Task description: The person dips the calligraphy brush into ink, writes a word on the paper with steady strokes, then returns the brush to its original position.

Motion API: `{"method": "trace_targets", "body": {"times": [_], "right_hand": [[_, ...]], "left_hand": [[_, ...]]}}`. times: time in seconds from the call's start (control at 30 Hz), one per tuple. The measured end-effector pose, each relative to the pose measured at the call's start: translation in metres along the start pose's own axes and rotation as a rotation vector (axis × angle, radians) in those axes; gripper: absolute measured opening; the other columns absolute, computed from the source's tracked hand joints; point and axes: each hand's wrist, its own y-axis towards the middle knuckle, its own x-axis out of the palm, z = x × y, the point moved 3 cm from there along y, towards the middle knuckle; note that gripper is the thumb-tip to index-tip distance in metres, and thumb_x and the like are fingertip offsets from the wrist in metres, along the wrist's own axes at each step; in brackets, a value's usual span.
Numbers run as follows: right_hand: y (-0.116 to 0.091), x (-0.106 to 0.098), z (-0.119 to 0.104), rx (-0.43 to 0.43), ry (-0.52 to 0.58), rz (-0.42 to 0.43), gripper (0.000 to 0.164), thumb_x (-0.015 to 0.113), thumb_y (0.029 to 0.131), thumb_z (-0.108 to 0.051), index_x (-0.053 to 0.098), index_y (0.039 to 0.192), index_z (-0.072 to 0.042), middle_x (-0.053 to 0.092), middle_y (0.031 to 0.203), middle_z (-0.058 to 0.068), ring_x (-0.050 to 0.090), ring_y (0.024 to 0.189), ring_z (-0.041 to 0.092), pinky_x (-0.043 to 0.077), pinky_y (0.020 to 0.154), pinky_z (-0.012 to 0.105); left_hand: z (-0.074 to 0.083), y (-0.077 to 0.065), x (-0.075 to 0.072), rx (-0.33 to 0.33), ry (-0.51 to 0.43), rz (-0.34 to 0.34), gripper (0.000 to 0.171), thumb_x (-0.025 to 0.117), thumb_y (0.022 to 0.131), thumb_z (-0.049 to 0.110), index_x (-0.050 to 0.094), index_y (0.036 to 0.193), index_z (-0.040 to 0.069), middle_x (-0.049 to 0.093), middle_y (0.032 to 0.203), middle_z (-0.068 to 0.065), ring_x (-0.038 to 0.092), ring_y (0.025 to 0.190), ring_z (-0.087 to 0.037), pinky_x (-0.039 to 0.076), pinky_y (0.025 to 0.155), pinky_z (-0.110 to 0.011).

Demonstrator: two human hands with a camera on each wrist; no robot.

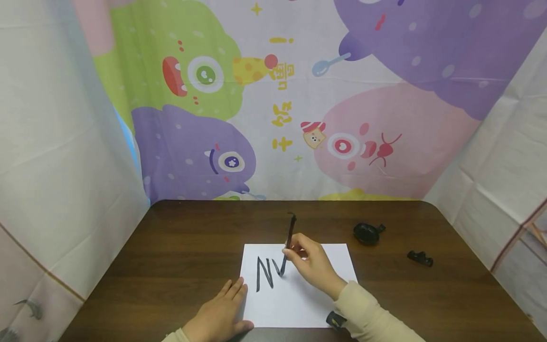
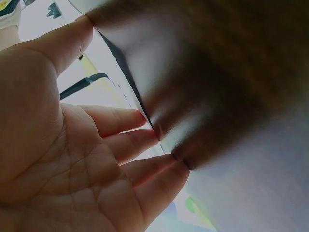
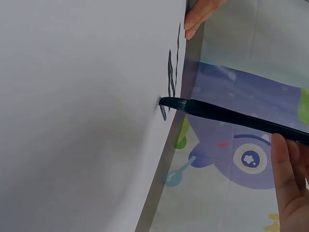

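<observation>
A sheet of white paper [image 1: 299,304] lies on the table, with a black N [image 1: 265,274] and a V-like pair of strokes on it. My right hand [image 1: 314,263] pinches the handle of a black calligraphy brush [image 1: 291,232], also seen in the right wrist view [image 3: 227,116]. The brush stands steeply, and its dark bristles [image 3: 174,103] touch the paper at the foot of the V-like strokes. My left hand [image 1: 222,308] rests palm down at the paper's left edge, fingers extended. In the left wrist view the left palm [image 2: 72,159] shows, its fingertips touching the surface.
On the brown wooden table [image 1: 183,247], a black rounded dish-like object [image 1: 366,233] stands right of the paper. Beyond it lies a small black wavy piece [image 1: 420,258] like a brush rest. A cartoon-printed cloth [image 1: 290,180] hangs behind the table, with pale cloths at both sides.
</observation>
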Motion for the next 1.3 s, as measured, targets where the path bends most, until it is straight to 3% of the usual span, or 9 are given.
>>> {"method": "trace_targets", "body": {"times": [0.23,0.87,1.3], "right_hand": [[-0.003,-0.004,0.001,-0.023,0.044,-0.011,0.008,0.070,0.090,-0.010,0.063,0.094,-0.011,0.068,0.081,0.001,0.064,0.073,0.009,0.058,0.070,0.024],[-0.011,-0.010,-0.001,-0.044,0.052,-0.041,0.008,0.068,0.091,-0.011,0.061,0.095,-0.010,0.067,0.079,0.002,0.071,0.072,0.015,0.059,0.071,0.024],[-0.014,-0.012,-0.005,-0.070,0.050,-0.047,0.010,0.069,0.090,-0.008,0.061,0.095,-0.011,0.066,0.078,0.001,0.068,0.071,0.009,0.059,0.068,0.023]], "left_hand": [[0.000,-0.001,0.000,0.008,0.001,0.011,0.086,0.072,0.081,0.052,0.046,0.142,-0.003,0.039,0.154,-0.021,0.037,0.140,-0.046,0.043,0.102,-0.061],[0.001,-0.001,0.000,0.005,-0.004,-0.008,0.085,0.071,0.082,0.052,0.046,0.143,-0.002,0.037,0.155,-0.020,0.036,0.141,-0.045,0.042,0.102,-0.062],[0.002,-0.004,-0.003,0.037,-0.009,0.043,0.083,0.073,0.081,0.048,0.047,0.141,-0.004,0.040,0.153,-0.022,0.039,0.139,-0.046,0.043,0.103,-0.059]]}}
